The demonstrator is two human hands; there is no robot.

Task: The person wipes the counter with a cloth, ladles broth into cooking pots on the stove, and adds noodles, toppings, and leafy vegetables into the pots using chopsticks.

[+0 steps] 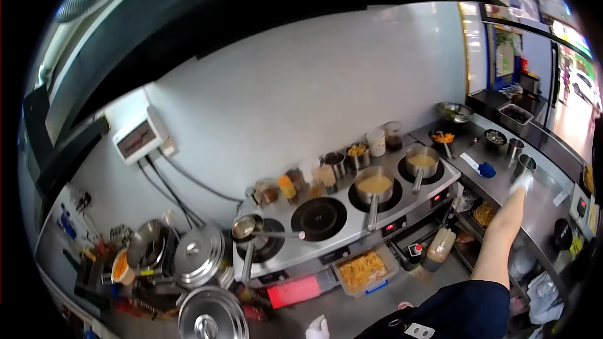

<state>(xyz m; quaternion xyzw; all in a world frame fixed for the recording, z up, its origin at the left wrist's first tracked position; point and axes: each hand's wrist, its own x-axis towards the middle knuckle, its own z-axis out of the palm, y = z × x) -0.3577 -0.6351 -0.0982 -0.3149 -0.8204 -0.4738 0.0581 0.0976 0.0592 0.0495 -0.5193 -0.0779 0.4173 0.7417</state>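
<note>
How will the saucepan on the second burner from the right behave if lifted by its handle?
The saucepan looks like rigid metal, so it shouldn't flex. Its pale liquid would probably slosh if jerked. With the long handle on one side, it likely feels pan-heavy and may tip.

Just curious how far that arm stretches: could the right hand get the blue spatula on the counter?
Probably yes: the right hand is close by, above the same counter, and nothing seems to stand between it and the blue spatula.
</note>
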